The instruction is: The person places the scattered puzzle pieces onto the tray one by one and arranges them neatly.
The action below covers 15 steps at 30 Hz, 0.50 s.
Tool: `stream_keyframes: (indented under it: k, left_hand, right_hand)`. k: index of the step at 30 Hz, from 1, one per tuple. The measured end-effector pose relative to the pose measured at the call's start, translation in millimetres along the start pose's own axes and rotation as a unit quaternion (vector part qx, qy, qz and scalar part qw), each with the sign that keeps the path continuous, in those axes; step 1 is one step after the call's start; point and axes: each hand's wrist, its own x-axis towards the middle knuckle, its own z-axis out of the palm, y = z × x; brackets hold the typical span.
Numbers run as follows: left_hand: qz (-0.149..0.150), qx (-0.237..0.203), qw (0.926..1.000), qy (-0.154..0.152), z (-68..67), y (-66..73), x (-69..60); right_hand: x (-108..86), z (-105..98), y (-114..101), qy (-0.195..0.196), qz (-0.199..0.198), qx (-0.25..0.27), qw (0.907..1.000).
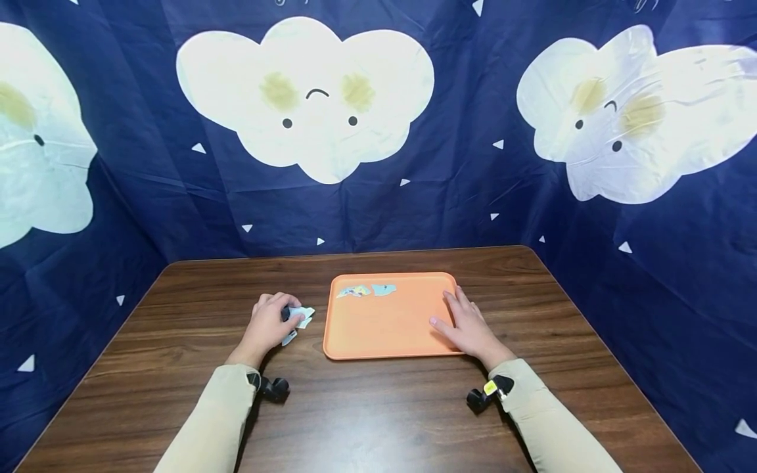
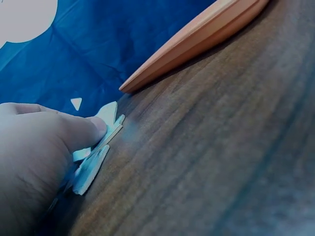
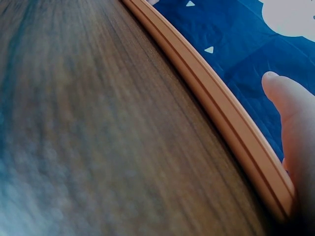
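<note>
Pieces (image 1: pixel 303 319), thin and mostly pale blue, lie in a small heap on the table (image 1: pixel 367 420), just past the left edge of the tray (image 1: pixel 390 328). The left hand (image 1: pixel 269 326) is bent narrow round this heap, with its thumb on one piece and its other fingers curved on the far side. One more blue piece (image 1: pixel 289 338) pokes out by that hand, toward the near edge of the table. The orange tray sits flat, closer to the far edge of the table than to the near edge. Two pieces lie on it near its far left corner: a bright one (image 1: pixel 353 291) with many colors, and right next to it a blue one (image 1: pixel 384 289). The right hand (image 1: pixel 470 330) is wide, its fingers spread at the right edge of the tray and its thumb out over the inside. It holds nothing. Each wrist wears a small black camera (image 1: pixel 275 389) by a light sleeve (image 1: pixel 207 420). Past the far edge of the table hangs a dark blue cloth (image 1: pixel 355 223) with white clouds (image 1: pixel 319 66).
</note>
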Motion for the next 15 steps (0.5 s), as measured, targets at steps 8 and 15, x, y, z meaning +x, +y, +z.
stream_keyframes:
  k: [8, 15]
  left_hand:
    - [-0.022, -0.034, 0.9991, -0.014, -0.9, 1.2, 4.8]
    - [-0.006, -0.042, 0.9991, -0.005, 0.2, 4.8, 8.7]
  right_hand:
    - [0.5, 0.0, -1.5, 0.002, 0.002, 0.004, 1.0000]
    - [-0.2, -1.4, -3.0, 0.000, -0.001, 0.002, 1.0000]
